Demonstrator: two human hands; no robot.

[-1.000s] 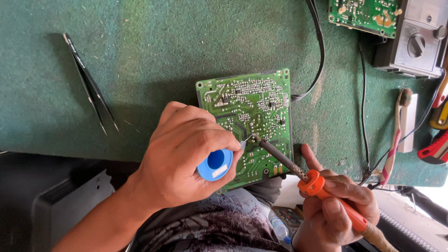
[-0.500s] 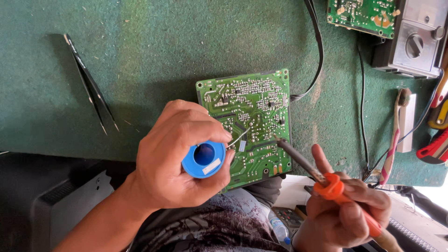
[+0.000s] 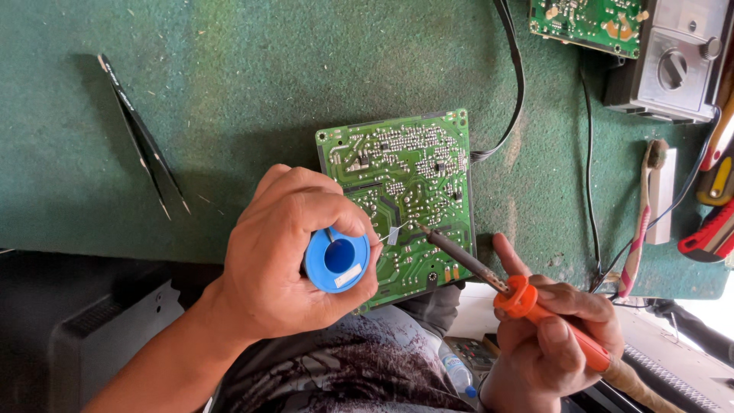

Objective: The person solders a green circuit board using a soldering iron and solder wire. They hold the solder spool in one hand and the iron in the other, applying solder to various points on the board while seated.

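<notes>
Head view, frame centre: left hand (image 3: 287,252) grips a blue solder spool (image 3: 337,260), right hand (image 3: 554,336) clasps an orange-handled soldering iron (image 3: 527,298); tip meets the green circuit board (image 3: 405,191). Soldering seems underway; next, steady wire feeding.

Head camera, steeply downward, close

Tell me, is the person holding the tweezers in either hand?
No, the tweezers lie alone on the green mat; the left hand holds a blue solder spool, the right hand an orange-handled soldering iron.
</notes>
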